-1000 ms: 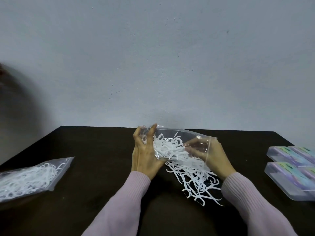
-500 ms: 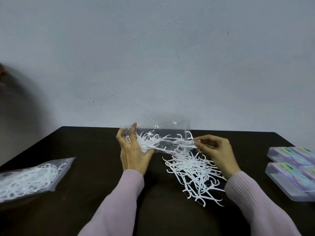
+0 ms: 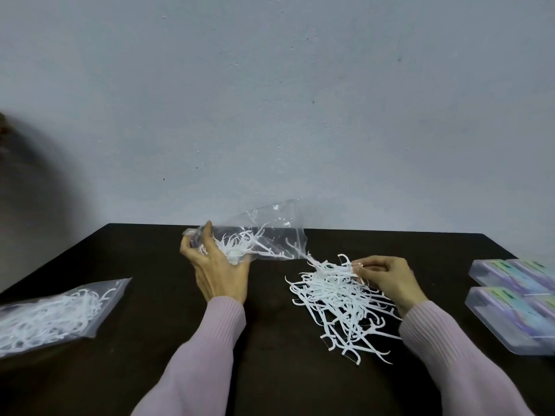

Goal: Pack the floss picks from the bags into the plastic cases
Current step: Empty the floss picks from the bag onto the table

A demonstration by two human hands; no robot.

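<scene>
- At the far left of the dark tabletop [image 3: 270,340] I see a sealed-looking clear bag [image 3: 57,316] lying flat, full of white floss picks.
- My left hand [image 3: 217,270] is curled around one end of a second clear plastic bag [image 3: 264,235], lifted off the tabletop, with its loose end fanning up toward the pale wall [image 3: 270,100].
- A small clump of picks [image 3: 240,249] is inside this bag, bunched near my left hand, and a few trail out of its lower right corner.
- Just right of the bag, a loose pile of floss picks [image 3: 339,307] lies spread on the tabletop, between my two hands and reaching toward my right sleeve [image 3: 459,355].
- My right hand [image 3: 389,279] sits at the upper right edge of the pile, thumb and fingers pinching a few picks at the top of it.
- At the far right, well apart from the pile, clear plastic cases [image 3: 510,301] with purple and green labels lie in two rows, lids closed; the right edge of the frame cuts them off.
</scene>
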